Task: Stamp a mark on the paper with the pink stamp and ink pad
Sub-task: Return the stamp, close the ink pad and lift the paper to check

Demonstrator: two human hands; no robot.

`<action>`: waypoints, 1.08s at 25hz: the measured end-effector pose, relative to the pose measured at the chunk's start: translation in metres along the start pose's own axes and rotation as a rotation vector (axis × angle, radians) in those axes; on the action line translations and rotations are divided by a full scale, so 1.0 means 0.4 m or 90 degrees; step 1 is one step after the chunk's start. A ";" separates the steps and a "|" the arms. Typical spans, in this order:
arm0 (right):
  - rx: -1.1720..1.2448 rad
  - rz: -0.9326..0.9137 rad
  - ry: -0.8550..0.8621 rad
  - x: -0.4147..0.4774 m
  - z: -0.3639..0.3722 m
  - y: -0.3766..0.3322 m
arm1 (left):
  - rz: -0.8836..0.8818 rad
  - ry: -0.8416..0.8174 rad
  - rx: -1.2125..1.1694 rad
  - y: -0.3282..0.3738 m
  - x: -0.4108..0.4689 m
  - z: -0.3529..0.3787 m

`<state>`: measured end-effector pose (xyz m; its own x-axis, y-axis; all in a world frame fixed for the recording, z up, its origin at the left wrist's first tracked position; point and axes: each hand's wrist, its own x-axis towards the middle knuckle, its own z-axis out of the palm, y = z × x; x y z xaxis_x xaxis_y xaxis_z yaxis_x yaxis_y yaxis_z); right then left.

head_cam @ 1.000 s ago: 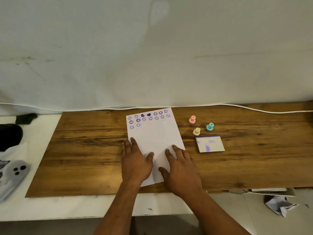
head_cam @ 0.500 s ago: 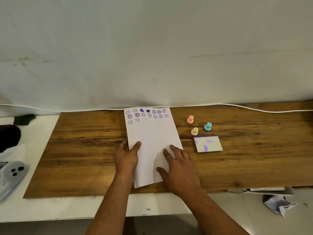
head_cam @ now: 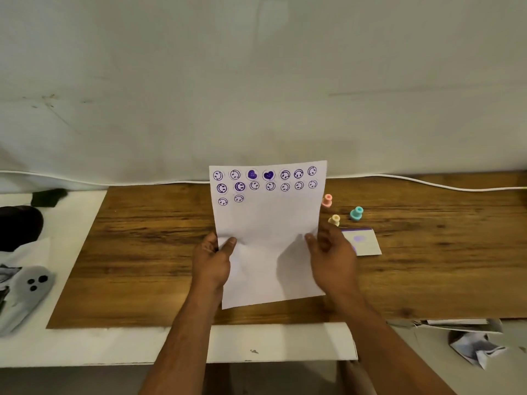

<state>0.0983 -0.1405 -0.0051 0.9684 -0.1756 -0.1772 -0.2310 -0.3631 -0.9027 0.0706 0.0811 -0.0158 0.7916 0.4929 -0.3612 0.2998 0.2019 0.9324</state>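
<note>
— Where were your hands?

— My left hand [head_cam: 212, 259] pinched the left edge of the paper [head_cam: 268, 238], thumb on top and fingers behind. My right hand [head_cam: 332, 253] gripped the right edge the same way, thumb lying on the sheet. Between them the sheet was lifted and tilted up, its far edge rising in front of the white cloth [head_cam: 256, 81] at the back, its near edge over the wooden board [head_cam: 142, 252].

— What was on the sheet?

— Purple marks [head_cam: 265, 182] in three rows along the far end, smiley faces and two hearts. The rest of it was blank and slightly creased near my thumbs.

— And the pink stamp?

— The pink stamp [head_cam: 327, 200] stood upright on the board just beside the paper's right edge. Near it stood a yellow stamp [head_cam: 334, 220] and a teal stamp [head_cam: 356, 214], each apart from the others. The ink pad [head_cam: 363, 242] lay just behind my right hand, partly hidden by it.

— Any room to move?

— Bare wood spread wide on the left of the sheet and on the far right beyond the stamps. A white cable [head_cam: 427, 182] ran along the board's back edge.
</note>
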 end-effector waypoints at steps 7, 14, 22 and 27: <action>0.172 0.071 0.059 0.037 -0.031 -0.008 | -0.010 0.008 0.008 -0.001 -0.005 0.015; 0.171 0.054 0.054 0.044 -0.033 0.000 | 0.008 0.010 0.030 -0.002 -0.005 0.015; 0.176 0.050 0.046 0.051 -0.026 0.004 | 0.022 0.010 0.034 -0.004 0.005 0.016; 0.174 0.043 0.040 0.051 -0.028 0.002 | 0.020 0.014 0.042 -0.009 0.010 0.017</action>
<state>0.1169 -0.1548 -0.0050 0.9420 -0.2500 -0.2242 -0.2531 -0.0901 -0.9632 0.0762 0.0767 -0.0206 0.7893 0.5166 -0.3319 0.3105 0.1305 0.9416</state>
